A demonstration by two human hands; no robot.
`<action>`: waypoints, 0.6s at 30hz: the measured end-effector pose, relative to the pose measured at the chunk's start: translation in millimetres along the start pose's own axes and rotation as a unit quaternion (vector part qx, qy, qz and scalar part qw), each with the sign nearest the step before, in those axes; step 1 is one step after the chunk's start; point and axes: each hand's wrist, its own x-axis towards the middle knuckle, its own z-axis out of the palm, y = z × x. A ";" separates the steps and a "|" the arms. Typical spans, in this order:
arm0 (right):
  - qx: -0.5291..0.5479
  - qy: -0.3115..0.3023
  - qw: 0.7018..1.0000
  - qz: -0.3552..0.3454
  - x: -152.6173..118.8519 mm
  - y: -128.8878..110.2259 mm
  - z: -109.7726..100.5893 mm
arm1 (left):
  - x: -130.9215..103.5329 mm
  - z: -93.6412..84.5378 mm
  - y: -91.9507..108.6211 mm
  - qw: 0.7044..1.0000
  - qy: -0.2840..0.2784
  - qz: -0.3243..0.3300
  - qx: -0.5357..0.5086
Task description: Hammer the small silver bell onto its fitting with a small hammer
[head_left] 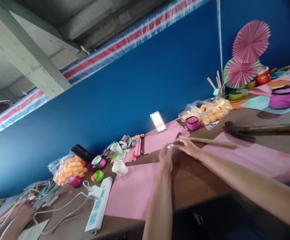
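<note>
Near the middle of the brown table, my left hand (166, 158) holds a small shiny metallic object (170, 146) in its closed fingertips. My right hand (186, 146) is just to the right, its fingers drawn together close to that object; whether they grip anything is too small to make out. A hammer with a wooden handle (210, 141) lies just beyond my right hand. Pink sheets lie to the left (133, 190), behind (156, 141) and to the right (255, 156) of my hands.
A white power strip (99, 205), a paper cup (120, 167) and small colored baskets stand left. Another person's hand (24, 213) is at far left. Bags of orange balls (72, 168) lie on both sides. A larger hammer (272, 128) and pink paper fans (251, 41) are right.
</note>
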 end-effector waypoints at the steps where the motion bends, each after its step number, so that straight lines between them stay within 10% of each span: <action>1: -0.008 -0.002 1.000 -0.010 -0.4 -0.2 0.4 | -0.4 0.3 0.8 1.000 -0.013 -0.015 -0.013; 18: -0.080 0.011 0.993 -0.085 -5.7 -12.5 5.0 | 2.4 -3.5 1.6 0.992 -0.050 -0.087 -0.074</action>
